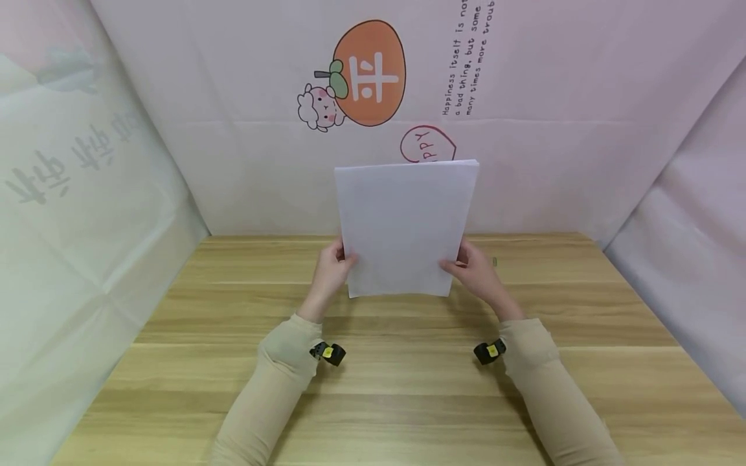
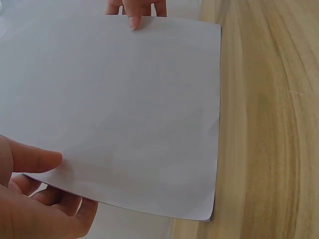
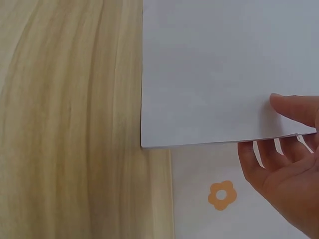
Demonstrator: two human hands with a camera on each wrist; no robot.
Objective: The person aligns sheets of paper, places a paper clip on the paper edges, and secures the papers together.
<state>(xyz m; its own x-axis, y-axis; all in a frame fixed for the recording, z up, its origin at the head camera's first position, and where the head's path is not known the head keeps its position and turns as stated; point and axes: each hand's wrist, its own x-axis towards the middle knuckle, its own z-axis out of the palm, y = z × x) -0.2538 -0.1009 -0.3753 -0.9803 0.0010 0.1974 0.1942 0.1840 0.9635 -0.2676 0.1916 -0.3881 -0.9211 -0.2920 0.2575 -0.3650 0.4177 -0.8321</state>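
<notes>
A stack of white paper (image 1: 405, 226) stands nearly upright above the table, its face blank and its top edges slightly fanned. My left hand (image 1: 333, 272) grips its left edge low down, thumb on the near face and fingers behind. On the opposite edge my right hand (image 1: 476, 272) pinches it the same way. In the left wrist view the left thumb (image 2: 37, 158) presses the sheet near its edge, and the other hand shows at the far side. The right wrist view has the right thumb (image 3: 294, 108) on the paper (image 3: 214, 74), fingers beneath.
A wooden table (image 1: 402, 401) spreads under both arms. Behind it hangs a white cloth (image 1: 262, 181) with printed drawings and lettering, and more cloth flanks both sides. Beyond the right hand, a small greenish piece (image 1: 495, 261) lies on the table.
</notes>
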